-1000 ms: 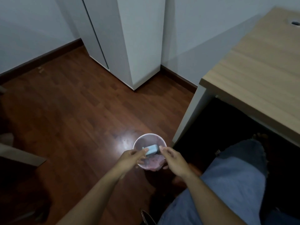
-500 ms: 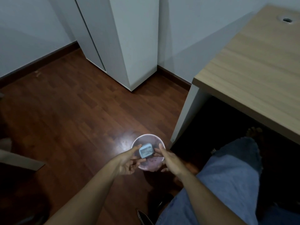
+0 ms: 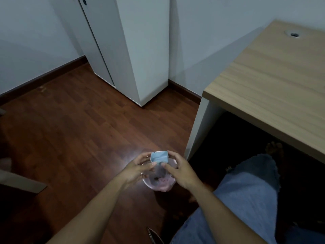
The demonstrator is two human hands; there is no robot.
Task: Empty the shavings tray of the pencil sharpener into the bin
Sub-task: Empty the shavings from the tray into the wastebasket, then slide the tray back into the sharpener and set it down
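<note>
A small light-blue shavings tray [image 3: 159,157] is held between both hands just above a small round bin [image 3: 159,184] with a pink liner, which stands on the floor. My left hand [image 3: 136,170] grips the tray's left side with fingertips and my right hand [image 3: 177,170] grips its right side. The tray is turned so its hollow inside faces me. Dark bits lie inside the bin. The rest of the sharpener is not in view.
A wooden desk [image 3: 274,81] with a white side panel [image 3: 198,129] stands to the right, dark space under it. A white cabinet [image 3: 133,55] stands against the wall ahead. My knee in blue cloth [image 3: 246,196] is beside the bin. Dark wood floor [image 3: 70,138] spreads left.
The tray has turned in my fingers from showing its outer face to showing its hollow inside, still above the bin. The view has tilted slightly.
</note>
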